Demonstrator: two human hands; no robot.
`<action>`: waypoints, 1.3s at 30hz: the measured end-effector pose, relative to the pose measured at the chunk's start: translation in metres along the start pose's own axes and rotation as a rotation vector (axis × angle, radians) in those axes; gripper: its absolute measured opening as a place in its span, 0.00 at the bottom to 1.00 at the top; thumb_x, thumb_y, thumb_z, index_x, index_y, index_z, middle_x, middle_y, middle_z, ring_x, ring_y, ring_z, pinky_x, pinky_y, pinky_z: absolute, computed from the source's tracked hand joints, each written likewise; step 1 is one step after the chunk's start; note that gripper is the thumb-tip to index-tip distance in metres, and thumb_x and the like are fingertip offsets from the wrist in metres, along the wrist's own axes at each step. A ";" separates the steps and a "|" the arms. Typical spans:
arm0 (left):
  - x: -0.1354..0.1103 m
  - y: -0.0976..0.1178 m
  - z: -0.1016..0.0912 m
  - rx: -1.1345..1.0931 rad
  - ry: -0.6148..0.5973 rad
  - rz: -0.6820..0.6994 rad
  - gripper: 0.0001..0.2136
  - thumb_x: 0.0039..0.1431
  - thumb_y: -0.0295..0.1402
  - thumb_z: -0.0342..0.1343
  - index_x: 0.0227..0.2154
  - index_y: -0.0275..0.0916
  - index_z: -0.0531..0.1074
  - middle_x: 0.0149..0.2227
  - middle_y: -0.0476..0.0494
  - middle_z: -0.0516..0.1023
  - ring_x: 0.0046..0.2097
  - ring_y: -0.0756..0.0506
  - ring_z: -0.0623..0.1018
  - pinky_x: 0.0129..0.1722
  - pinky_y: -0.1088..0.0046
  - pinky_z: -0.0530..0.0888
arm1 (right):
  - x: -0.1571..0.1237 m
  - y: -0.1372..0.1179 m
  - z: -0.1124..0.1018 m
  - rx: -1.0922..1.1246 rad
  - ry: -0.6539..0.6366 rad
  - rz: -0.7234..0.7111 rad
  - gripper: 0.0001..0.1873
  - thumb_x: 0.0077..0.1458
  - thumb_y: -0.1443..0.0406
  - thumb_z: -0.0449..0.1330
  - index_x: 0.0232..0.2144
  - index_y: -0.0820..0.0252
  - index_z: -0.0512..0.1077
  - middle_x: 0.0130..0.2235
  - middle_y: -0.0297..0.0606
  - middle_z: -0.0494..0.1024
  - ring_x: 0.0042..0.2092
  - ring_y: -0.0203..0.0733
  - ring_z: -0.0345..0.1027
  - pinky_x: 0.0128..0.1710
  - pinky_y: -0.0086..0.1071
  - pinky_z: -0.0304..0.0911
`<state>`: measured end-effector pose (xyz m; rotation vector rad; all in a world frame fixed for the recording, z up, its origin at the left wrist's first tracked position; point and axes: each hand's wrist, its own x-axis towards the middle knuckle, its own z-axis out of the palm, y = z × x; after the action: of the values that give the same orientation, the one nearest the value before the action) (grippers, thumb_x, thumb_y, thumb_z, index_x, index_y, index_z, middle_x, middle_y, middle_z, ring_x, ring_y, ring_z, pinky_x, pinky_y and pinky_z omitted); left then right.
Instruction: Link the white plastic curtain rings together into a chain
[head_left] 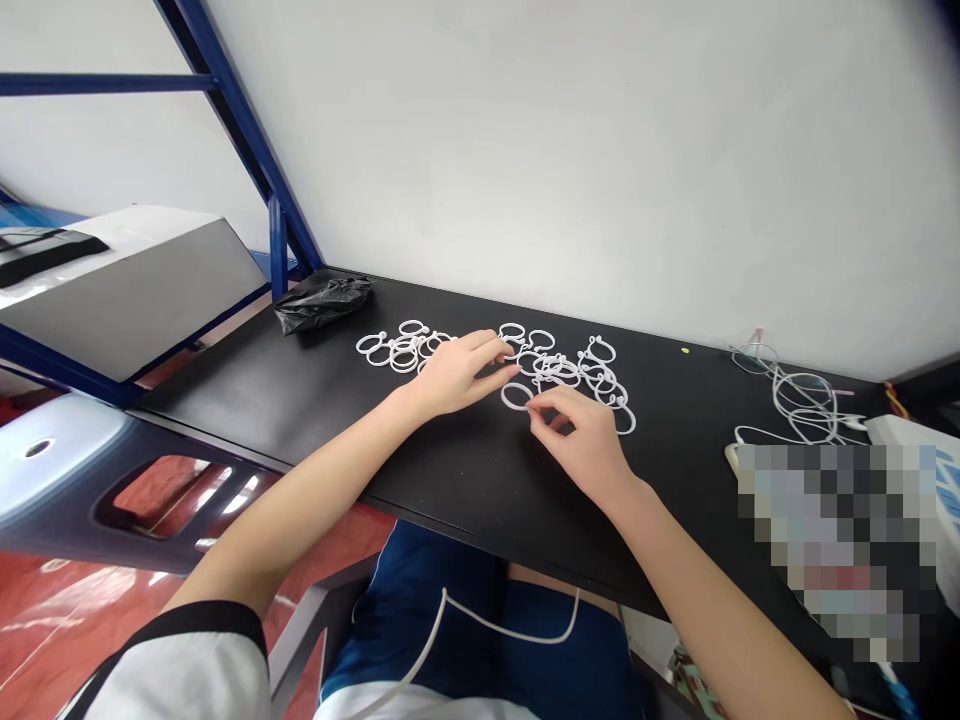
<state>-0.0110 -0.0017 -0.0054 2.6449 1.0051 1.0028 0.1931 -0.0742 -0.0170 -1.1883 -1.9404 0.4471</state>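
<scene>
Pinching one white ring (516,408) between right thumb and fingertips; the right hand (583,435) grips it at its 4 o'clock edge. Ring sits low over the black tabletop (300,390), can't tell if it's touching the surface. Clock below is centred on that ring as seen in the head view. Left hand (463,375) is just beside it at 10 o'clock, palm down, thumb and fingers spread in a narrow V, nothing visible between them; the undersides of the fingers are hidden. Two loose clusters of similar rings, many with small round knobs: left cluster (405,347) at 10 o'clock, past the left hand and partly behind it; right cluster (559,373) fanned from 12 to 3 o'clock, rings overlapping, nearest ones just beside the right hand's knuckles. Farther out: crumpled black plastic bag (322,305) at 10 o'clock, near the table's back corner; coiled white cable (832,408) at 3 o'clock against the wall side; pixelated item (840,545) at 4 o'clock, contents unreadable. Blue metal frame (247,110) rises between 10 and 11. Dark blue shorts (457,600) at 6, white cord (510,632) lying across them.
</scene>
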 end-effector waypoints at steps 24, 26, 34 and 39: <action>0.003 0.036 -0.011 -1.340 -0.257 -0.308 0.19 0.51 0.33 0.69 0.46 0.37 0.75 0.28 0.50 0.75 0.27 0.54 0.73 0.24 0.82 0.75 | -0.002 -0.026 -0.007 0.236 0.476 -0.185 0.11 0.53 0.71 0.66 0.39 0.52 0.77 0.36 0.37 0.81 0.37 0.43 0.76 0.28 0.37 0.76; 0.003 0.035 -0.010 -1.373 -0.254 -0.298 0.18 0.52 0.32 0.68 0.47 0.38 0.75 0.28 0.50 0.75 0.28 0.54 0.73 0.24 0.82 0.76 | -0.003 -0.025 -0.007 0.219 0.453 -0.187 0.11 0.54 0.70 0.66 0.40 0.52 0.77 0.37 0.37 0.81 0.36 0.42 0.76 0.26 0.36 0.75; 0.003 0.035 -0.012 -1.351 -0.317 -0.262 0.20 0.54 0.33 0.66 0.50 0.39 0.74 0.30 0.49 0.75 0.30 0.51 0.75 0.23 0.80 0.77 | -0.005 -0.021 -0.007 0.162 0.468 -0.222 0.12 0.55 0.72 0.65 0.40 0.50 0.77 0.36 0.35 0.82 0.34 0.41 0.76 0.24 0.34 0.72; 0.003 0.035 -0.012 -1.335 -0.334 -0.248 0.20 0.55 0.33 0.65 0.51 0.42 0.72 0.31 0.50 0.74 0.32 0.50 0.77 0.24 0.79 0.77 | -0.006 -0.022 -0.006 0.120 0.480 -0.238 0.12 0.55 0.72 0.65 0.39 0.49 0.78 0.37 0.35 0.82 0.32 0.40 0.75 0.24 0.34 0.72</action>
<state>0.0022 -0.0281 0.0176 1.4416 0.3152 0.7117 0.1868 -0.0905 -0.0015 -0.8758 -1.5859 0.1313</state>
